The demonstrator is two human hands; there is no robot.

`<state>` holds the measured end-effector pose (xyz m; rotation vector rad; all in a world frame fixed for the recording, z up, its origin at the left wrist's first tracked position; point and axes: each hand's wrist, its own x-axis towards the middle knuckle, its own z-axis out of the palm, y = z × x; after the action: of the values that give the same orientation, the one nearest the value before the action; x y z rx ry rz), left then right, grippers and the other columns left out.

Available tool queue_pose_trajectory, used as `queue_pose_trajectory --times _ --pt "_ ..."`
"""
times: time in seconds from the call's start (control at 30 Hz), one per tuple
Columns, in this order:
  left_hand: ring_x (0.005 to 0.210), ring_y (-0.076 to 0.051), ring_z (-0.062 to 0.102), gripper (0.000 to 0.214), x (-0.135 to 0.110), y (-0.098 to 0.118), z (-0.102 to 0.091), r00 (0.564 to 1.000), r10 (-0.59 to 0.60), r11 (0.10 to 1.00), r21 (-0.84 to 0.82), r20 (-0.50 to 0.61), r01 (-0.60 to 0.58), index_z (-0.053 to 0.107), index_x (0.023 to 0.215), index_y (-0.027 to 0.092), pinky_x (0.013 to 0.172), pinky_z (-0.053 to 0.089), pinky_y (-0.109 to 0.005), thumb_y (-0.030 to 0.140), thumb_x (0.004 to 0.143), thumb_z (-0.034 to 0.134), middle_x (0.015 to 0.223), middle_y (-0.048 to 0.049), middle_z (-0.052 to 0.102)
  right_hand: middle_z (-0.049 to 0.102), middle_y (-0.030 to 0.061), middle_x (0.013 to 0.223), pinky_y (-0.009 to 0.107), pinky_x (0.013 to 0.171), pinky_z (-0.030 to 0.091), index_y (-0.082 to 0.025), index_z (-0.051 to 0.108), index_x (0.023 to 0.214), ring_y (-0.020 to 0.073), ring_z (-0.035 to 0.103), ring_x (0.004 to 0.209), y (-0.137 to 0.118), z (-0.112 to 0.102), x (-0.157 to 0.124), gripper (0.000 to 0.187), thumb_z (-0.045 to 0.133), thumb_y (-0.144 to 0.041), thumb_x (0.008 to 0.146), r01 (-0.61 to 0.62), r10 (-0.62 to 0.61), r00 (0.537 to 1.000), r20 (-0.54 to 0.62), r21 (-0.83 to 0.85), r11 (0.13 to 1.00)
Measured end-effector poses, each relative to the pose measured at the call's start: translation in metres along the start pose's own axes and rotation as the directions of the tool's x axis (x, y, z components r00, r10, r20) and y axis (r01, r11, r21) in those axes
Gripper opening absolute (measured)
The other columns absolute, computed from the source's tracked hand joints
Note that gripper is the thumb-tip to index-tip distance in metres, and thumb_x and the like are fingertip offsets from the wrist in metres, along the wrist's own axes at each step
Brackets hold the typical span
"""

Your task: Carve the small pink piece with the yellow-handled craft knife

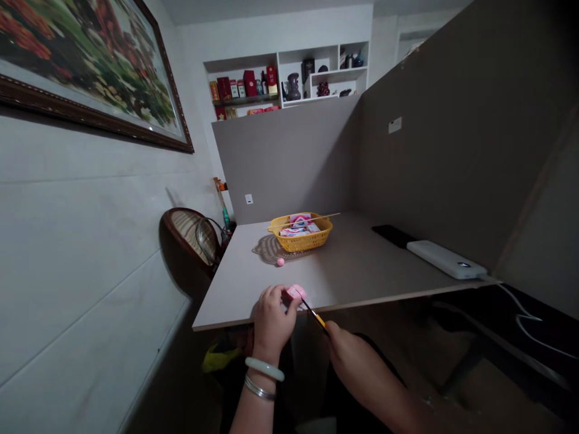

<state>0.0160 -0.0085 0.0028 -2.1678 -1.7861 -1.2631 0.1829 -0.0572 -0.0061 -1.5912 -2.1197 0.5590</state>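
Near the front edge of the table, my left hand (272, 319) grips a small pink block (297, 292) between thumb and fingers. The block has a rounded top; its material is hard to tell. My right hand (341, 346) is closed round a slim tool (320, 319) with a yellow handle and a thin dark shaft. The shaft's tip meets the right side of the pink block. Whether it cuts in or only touches, I cannot tell. Farther back lies a small pink ball (280, 262), apart from both hands.
A yellow basket (303, 242) holding pink-and-white packets stands behind the ball, a thin stick (321, 217) across its rim. On the right of the table (362, 271) lie a white power bank (446, 259) with a cable and a flat black object (392, 235). Grey panels (289, 157) enclose the back and right.
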Motion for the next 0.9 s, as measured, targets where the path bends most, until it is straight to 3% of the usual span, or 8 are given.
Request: queue_pose_trajectory --times 0.17,0.37,0.43,0.57,0.73,0.9 --pt "0.082 -0.018 0.059 0.018 0.000 -0.003 0.000 1.000 -0.004 0.999 -0.042 0.026 0.005 0.060 0.093 0.021 0.073 0.046 -0.029 0.036 0.084 0.058 0.090 -0.0038 0.063 0.069 0.0088 0.089 0.023 0.060 0.033 -0.017 0.054 0.094 0.0177 0.066 0.079 -0.008 -0.002 0.016 0.024 0.031 -0.022 0.096 0.015 -0.016 1.000 -0.026 -0.026 1.000" --pt "0.083 -0.018 0.059 0.020 -0.002 -0.007 0.000 1.000 -0.008 0.997 -0.073 0.018 0.010 0.059 0.095 0.021 0.076 0.047 -0.030 0.037 0.084 0.059 0.091 -0.0039 0.063 0.066 0.0064 0.098 0.022 0.072 0.041 -0.021 0.053 0.099 0.0160 0.063 0.089 -0.005 -0.007 0.002 0.024 0.031 -0.029 0.095 0.088 -0.083 0.996 -0.030 0.304 0.949" --pt "0.084 -0.018 0.059 0.020 -0.002 -0.007 0.000 1.000 -0.014 0.997 -0.074 0.019 0.016 0.059 0.095 0.021 0.077 0.047 -0.031 0.037 0.084 0.058 0.092 -0.0044 0.063 0.066 0.0057 0.094 0.023 0.072 0.042 -0.021 0.053 0.094 0.0158 0.062 0.085 -0.002 -0.007 -0.004 0.024 0.031 -0.029 0.094 0.078 -0.067 0.997 -0.044 0.346 0.935" --pt "0.084 -0.019 0.059 0.019 -0.002 -0.006 0.001 1.000 -0.030 0.998 -0.055 -0.001 0.030 0.058 0.093 0.020 0.076 0.047 -0.031 0.037 0.085 0.057 0.091 -0.0048 0.062 0.066 0.0058 0.093 0.024 0.074 0.043 -0.021 0.055 0.094 0.0167 0.062 0.085 0.000 -0.004 -0.005 0.027 0.029 -0.027 0.093 0.093 -0.071 0.994 -0.085 0.287 0.953" --pt "0.083 -0.017 0.058 0.018 -0.003 -0.005 0.001 1.000 -0.019 0.998 -0.062 0.004 0.019 0.059 0.094 0.020 0.075 0.047 -0.030 0.037 0.085 0.058 0.091 -0.0038 0.062 0.069 0.0086 0.097 0.025 0.075 0.043 -0.019 0.052 0.120 0.0201 0.066 0.091 0.000 0.000 -0.007 0.036 0.027 -0.023 0.094 0.062 -0.055 0.996 -0.066 0.106 0.992" --pt "0.081 -0.016 0.058 0.016 -0.002 -0.005 0.001 1.000 -0.005 0.998 -0.057 0.016 0.006 0.059 0.092 0.021 0.073 0.046 -0.028 0.036 0.084 0.059 0.090 -0.0028 0.063 0.070 0.0088 0.093 0.023 0.065 0.041 -0.018 0.054 0.117 0.0199 0.068 0.082 -0.004 0.002 -0.001 0.035 0.027 -0.019 0.095 0.047 -0.054 0.995 -0.083 -0.088 0.995"
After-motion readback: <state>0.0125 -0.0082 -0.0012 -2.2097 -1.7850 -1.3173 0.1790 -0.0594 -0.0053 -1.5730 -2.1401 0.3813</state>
